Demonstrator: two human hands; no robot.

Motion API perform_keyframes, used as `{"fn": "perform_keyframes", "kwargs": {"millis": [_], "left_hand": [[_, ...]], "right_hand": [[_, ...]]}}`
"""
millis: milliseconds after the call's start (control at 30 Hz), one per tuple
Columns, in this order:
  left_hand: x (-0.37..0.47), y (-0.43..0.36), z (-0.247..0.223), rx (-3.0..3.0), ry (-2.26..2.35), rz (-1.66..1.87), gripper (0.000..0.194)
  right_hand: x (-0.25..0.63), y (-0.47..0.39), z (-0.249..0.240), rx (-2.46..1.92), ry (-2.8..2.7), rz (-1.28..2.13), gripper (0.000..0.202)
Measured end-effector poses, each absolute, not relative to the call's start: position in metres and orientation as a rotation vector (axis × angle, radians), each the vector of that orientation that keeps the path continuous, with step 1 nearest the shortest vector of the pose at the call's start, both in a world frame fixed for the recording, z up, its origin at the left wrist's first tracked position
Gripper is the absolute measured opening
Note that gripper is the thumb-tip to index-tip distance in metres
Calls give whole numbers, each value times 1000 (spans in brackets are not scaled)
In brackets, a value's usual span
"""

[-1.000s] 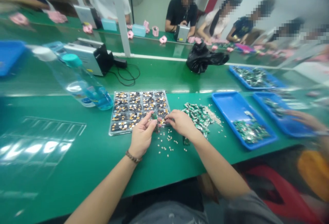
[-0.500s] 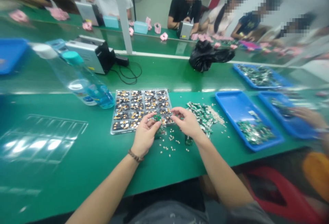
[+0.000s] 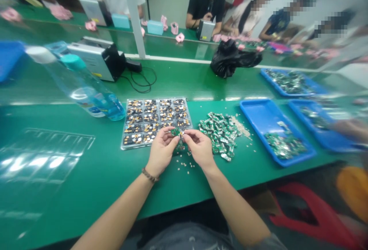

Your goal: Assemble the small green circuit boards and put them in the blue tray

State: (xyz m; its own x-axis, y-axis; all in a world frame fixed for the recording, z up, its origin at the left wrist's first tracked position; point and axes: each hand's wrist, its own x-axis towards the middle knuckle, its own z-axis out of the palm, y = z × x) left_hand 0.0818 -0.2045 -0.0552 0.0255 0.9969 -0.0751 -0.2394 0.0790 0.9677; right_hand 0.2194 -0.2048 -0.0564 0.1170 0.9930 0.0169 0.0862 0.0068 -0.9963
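Compartment tray (image 3: 135, 147) sits behind the left hand (image 3: 161, 148), which pinches a small green board (image 3: 174, 131) between thumb and fingers, forearm slanting inward. The right hand (image 3: 200, 148), apart earlier, now meets it there, fingertips drawn close, any hold unclear; the board pile (image 3: 220, 137) shows more fully.

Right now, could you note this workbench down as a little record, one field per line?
Left hand: holds a small green circuit board between thumb and fingers
Right hand: fingertips at the board's right side; whether they grip anything is too small to tell
Beyond the hands: clear compartment tray of small black, orange and white parts
Right of the hands: heap of green boards beside tiny pale pieces
Farther right: blue tray, more boards at its near end
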Motion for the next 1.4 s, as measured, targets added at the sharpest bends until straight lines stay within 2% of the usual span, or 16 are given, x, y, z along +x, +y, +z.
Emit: {"fn": "perform_keyframes", "kwargs": {"millis": [233, 700, 900, 1033, 1133, 1200, 1300, 1400], "left_hand": [[82, -204, -53, 976, 1059, 1251, 40], [85, -207, -51, 1012, 1073, 1215, 41], [81, -206, -52, 1002, 1067, 1278, 34], [81, -210, -48, 1075, 1076, 1280, 37], [82, -213, -42, 1173, 1002, 1266, 58], [82, -214, -40, 1240, 976, 1273, 64], [80, -213, -43, 1320, 1070, 1248, 51], [80, -212, -50, 1386, 1135, 1217, 41]], "right_hand": [[217, -206, -57, -1298, -1213, 1045, 23], [213, -210, -60, -1162, -1163, 1209, 19], [216, -214, -60, -1118, -1219, 1229, 32], [222, -220, -54, -1283, -1463, 1047, 20], [256, -216, -45, -1367, -1514, 849, 19], [305, -207, -38, -1463, -1450, 658, 23], [413, -193, -25, -1734, -1387, 281, 30], [521, -183, -14, -2276, -1275, -89, 30]]}}
